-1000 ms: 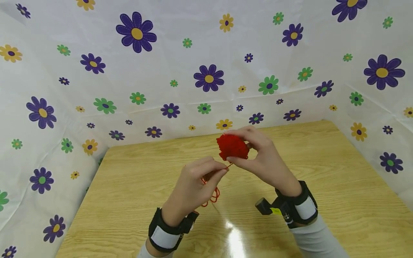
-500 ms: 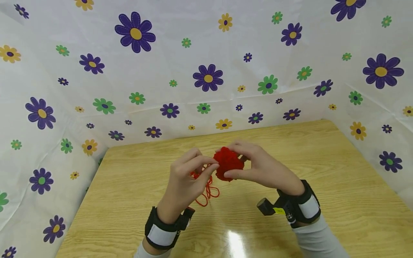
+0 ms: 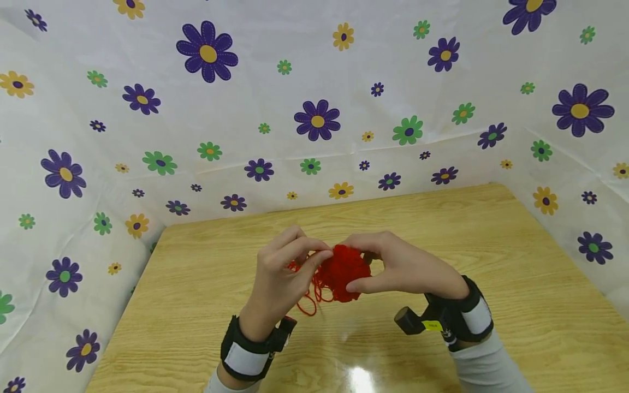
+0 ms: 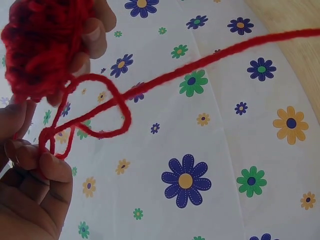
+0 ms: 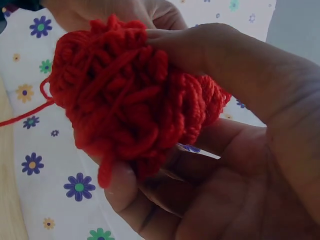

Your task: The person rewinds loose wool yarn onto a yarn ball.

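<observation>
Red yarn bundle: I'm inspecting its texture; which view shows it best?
The right wrist view: the red yarn bundle appears large, texture clear. Left wrist crops it at the top; head shows it small, partly covered by the right hand.

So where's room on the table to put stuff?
The pale wooden table is bare left of the left grip, and right of the right grip toward the white flowered sheet. It's crowded between: lumpy red yarn ball, loose loops.
</observation>
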The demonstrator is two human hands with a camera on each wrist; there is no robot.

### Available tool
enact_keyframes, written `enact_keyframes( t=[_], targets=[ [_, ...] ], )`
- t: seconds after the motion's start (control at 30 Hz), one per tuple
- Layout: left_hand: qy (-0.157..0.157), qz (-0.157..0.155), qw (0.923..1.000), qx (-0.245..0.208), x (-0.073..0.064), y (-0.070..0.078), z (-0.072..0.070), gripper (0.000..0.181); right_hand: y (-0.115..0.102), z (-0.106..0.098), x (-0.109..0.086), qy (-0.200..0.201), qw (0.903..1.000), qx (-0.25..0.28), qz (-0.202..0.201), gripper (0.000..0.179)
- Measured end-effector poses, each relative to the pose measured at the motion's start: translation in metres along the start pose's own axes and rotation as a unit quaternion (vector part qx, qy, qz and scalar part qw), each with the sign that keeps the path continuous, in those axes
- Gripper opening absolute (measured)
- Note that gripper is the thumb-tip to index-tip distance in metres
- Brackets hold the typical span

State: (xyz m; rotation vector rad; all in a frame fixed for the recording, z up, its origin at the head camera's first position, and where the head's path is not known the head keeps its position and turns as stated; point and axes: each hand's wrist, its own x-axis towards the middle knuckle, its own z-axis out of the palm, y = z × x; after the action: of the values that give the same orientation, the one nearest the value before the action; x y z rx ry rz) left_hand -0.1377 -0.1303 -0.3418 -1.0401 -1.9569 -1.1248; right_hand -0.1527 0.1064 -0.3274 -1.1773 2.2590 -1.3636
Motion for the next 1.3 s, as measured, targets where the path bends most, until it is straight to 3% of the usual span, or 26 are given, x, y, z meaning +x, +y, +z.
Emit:
enact_keyframes(
  t=[0.17, 0.37, 0.67, 1.0, 1.3],
  targets=[
    [0.004, -0.004, 1.0, -0.005, 0.0002, -0.0014, -0.0005, 0.023, -0.0029, -0.001, -0.0005, -0.008, 0.9992, 0.039, 0.0, 0.052],
    [0.007, -0.013, 0.9999, -0.005, 0.0022, -0.0014, -0.0014, 0.021, -0.0047, -0.003, -0.0024, 0.014, 0.996, 0.088, -0.01, 0.059],
    [-0.011, -0.019, 0.9998, -0.002, 0.0034, -0.0041, -0.0014, 0.017, -0.0051, -0.0063, -0.0051, 0.041, 0.9863, 0.144, -0.069, 0.057],
    [-0.064, -0.031, 0.9972, 0.023, -0.0006, -0.0066, 0.0025, 0.018, -0.005, -0.005, -0.0055, 0.096, 0.9824, 0.141, -0.076, 0.059],
    [-0.083, -0.038, 0.9952, 0.035, -0.0044, -0.0049, 0.0062, 0.016, -0.0017, -0.0019, -0.0022, 0.103, 0.9835, 0.121, -0.088, 0.058]
  ],
)
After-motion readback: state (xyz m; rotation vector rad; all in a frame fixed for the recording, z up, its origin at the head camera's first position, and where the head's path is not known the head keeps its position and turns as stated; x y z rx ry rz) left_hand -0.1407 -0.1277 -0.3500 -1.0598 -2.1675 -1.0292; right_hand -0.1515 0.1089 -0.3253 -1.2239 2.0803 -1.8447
